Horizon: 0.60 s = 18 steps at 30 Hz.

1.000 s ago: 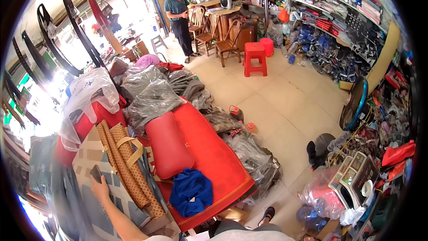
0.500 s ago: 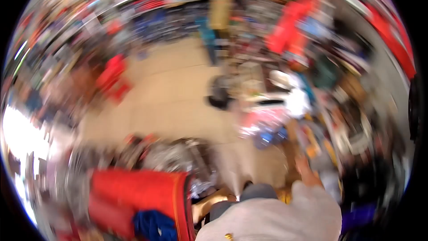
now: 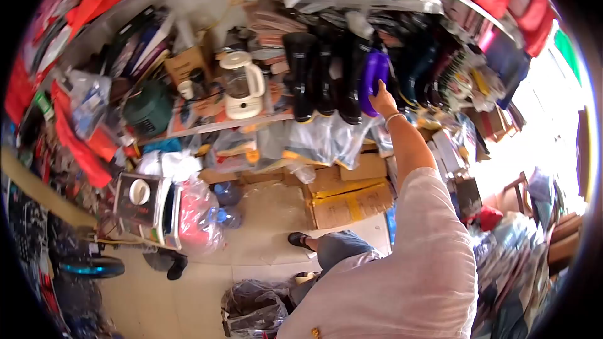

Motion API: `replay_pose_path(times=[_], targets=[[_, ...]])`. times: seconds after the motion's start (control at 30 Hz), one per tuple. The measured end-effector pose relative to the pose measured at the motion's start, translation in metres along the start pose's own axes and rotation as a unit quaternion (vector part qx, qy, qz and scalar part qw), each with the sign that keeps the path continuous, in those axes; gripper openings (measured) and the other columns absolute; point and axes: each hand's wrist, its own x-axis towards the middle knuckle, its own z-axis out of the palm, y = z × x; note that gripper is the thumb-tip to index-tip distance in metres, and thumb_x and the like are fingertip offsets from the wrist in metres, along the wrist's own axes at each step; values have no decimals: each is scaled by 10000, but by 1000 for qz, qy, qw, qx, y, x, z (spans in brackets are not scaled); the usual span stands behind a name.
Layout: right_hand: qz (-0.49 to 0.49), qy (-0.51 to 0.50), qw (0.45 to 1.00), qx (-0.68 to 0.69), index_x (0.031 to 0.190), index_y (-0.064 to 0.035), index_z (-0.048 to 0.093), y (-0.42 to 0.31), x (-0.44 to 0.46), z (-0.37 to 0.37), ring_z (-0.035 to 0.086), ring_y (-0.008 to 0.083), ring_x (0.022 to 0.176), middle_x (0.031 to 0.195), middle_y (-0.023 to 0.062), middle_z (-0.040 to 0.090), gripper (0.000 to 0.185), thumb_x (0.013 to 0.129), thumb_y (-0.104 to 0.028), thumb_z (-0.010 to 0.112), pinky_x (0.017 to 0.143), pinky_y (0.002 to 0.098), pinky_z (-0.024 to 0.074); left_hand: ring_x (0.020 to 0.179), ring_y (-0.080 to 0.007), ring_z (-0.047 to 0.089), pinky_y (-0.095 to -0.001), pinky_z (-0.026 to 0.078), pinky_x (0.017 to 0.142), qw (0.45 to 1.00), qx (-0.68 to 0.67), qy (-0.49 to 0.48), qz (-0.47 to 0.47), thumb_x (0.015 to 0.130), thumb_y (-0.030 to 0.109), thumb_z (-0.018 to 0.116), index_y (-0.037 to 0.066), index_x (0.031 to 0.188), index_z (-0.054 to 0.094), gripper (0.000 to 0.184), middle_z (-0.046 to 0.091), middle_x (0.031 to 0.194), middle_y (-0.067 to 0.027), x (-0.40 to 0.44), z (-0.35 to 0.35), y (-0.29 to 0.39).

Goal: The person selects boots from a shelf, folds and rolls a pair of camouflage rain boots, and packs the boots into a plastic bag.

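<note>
**Right hand (image 3: 384, 102) at glossy purple rubber boot (image 3: 374, 66)**

A sideways pull could topple the tall black rubber boots (image 3: 301, 75) over the long shelf's (image 3: 220, 127) front edge. The purple boot lies against the partly curled right fingers; whether they grip, I cannot tell. Left hand out of view.

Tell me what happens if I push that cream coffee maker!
Its clear jug looks like glass, so it could break if knocked. The coffee maker has a smooth, fairly wide base, so it might slide before tipping. It stands near the edge of the shelf, so a push could send it off.
</note>
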Motion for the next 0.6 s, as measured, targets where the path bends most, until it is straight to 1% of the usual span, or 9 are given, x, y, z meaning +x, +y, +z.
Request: replay_pose_path(times=[0.1,0.17,0.23,0.3,0.37,0.43,0.47,0.5,0.6], targets=[[8,-13,999,-31,1372,-128,161,74,-19,-10,553,353,988,1045,234,570,769,747,-282,581,855,422,429,1080,-385,470,-450,376,922,995,-14,-86,37,789,336,617,27,1323,304,692,460,1196,-265,4,42,51],[6,-61,998,-29,1371,-114,160,110,-29,-9,516,383,1032,1095,252,541,802,725,-289,603,878,424,404,1073,-390,470,-442,386,910,978,-56,-187,69,776,329,623,13,1315,312,698,466,1183,-270,-14,48,76],[6,-98,995,-31,1381,-129,129,120,-41,-18,512,384,1035,1087,236,553,812,738,-290,597,883,427,399,1074,-390,469,-439,385,911,973,-40,-221,57,767,330,628,28,1321,307,708,463,1187,-270,-50,61,74],[-26,-109,990,-85,1382,-93,94,127,-35,-22,555,357,980,1035,245,573,815,743,-239,578,861,408,425,1075,-389,468,-435,384,912,968,-25,-246,39,758,330,633,42,1327,303,718,459,1190,-271,-88,70,72],[-32,-112,990,-77,1387,-110,73,138,-20,-20,559,356,971,1028,230,581,823,746,-236,574,840,410,436,1096,-382,458,-438,367,930,889,-90,-427,-139,751,346,636,94,1350,277,743,438,1220,-263,-137,73,70],[-14,-134,990,-43,1390,-126,60,150,-4,-24,571,354,944,1023,209,590,831,756,-266,579,820,409,444,1124,-370,449,-467,367,924,908,-77,-409,-52,752,369,634,118,1361,255,760,437,1231,-255,-228,86,39],[-20,-124,991,-53,1392,-141,50,162,8,-18,585,354,910,1014,190,598,835,760,-289,575,801,413,452,1110,-362,456,-458,372,915,906,-70,-414,-48,751,364,634,110,1348,268,745,443,1220,-251,-261,88,40],[-60,-84,993,-51,1392,-143,45,185,27,1,586,361,903,1013,202,594,835,759,-302,565,798,420,455,1097,-354,462,-450,378,905,900,-68,-426,-63,749,359,635,102,1334,281,730,450,1208,-247,-293,90,48],[-71,-106,990,-66,1392,-181,37,217,57,-14,561,389,943,1014,245,578,846,763,-300,591,815,442,441,1056,-329,482,-424,394,876,866,-74,-472,-145,745,344,636,79,1293,321,685,470,1174,-234,-395,96,82]])
